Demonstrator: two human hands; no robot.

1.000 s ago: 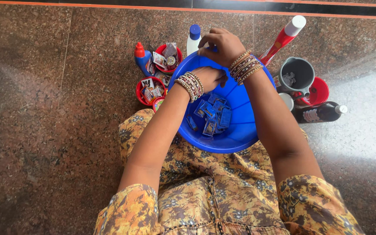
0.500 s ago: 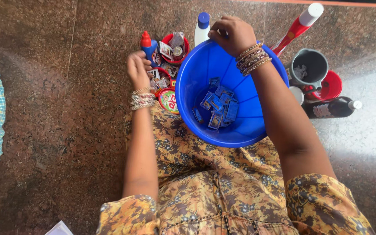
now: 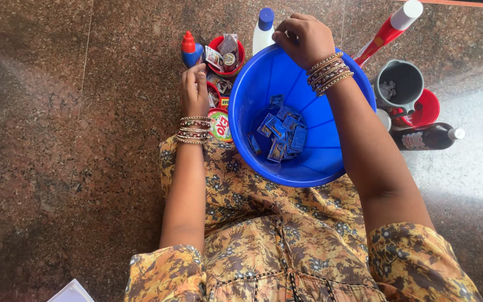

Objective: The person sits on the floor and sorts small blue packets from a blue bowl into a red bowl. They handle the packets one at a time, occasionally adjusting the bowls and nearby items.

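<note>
Blue tub (image 3: 314, 162) rim under clenched right hand (image 3: 303, 39); left hand (image 3: 194, 92), fingers straight, among red cups (image 3: 240, 56).

A single head-worn camera looks almost straight down from close above the seated person's lap, facing the brown stone floor (image 3: 57, 140), with the far edge at top; no second view shares it.

Sachets (image 3: 279, 134) lie in the tub (image 3: 331, 162); bottles (image 3: 263, 31) behind it
</note>
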